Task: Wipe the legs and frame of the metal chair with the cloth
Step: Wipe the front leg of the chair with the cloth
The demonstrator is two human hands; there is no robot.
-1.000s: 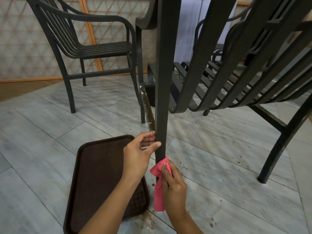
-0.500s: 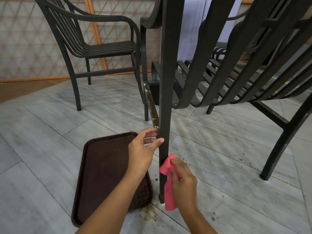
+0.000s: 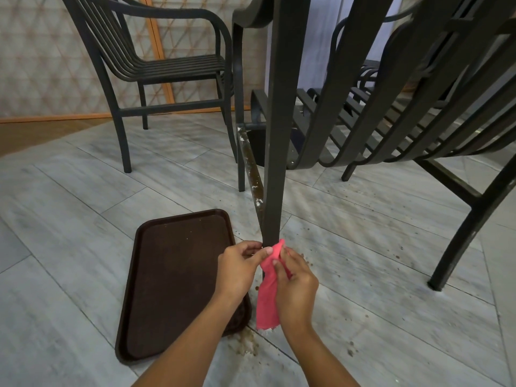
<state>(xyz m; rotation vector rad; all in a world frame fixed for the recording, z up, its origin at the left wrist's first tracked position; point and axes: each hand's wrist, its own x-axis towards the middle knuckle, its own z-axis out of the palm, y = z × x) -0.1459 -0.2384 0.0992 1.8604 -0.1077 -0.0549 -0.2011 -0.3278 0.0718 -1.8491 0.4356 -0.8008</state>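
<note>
Holding a pink cloth (image 3: 267, 297) against the chair leg (image 3: 275, 163), the right hand (image 3: 296, 286) has its fingers curled around the cloth near the top. The cloth is wrapped on the low part of the leg, and its loose end hangs down toward the floor (image 3: 83, 208). The left hand (image 3: 237, 268) is just beside it on the other side of the leg. Its thumb and fingers bend in toward the leg and the cloth edge, and it looks like it pinches the cloth there, but the view is too poor to be sure. The leg is dark metal and goes straight up. It belongs to a chair (image 3: 405, 107) with curved slats that fills the top right. A rusty bar (image 3: 251, 169) with white specks runs back from the leg. A brown tray (image 3: 156, 289) lies flat on the floor, left of the hands. Brown crumbs (image 3: 247, 343) and spots are on the floor near the foot of the leg. Another dark chair (image 3: 156, 65) stands farther back on the left, by a wall (image 3: 33, 65) with a criss-cross pattern.
</note>
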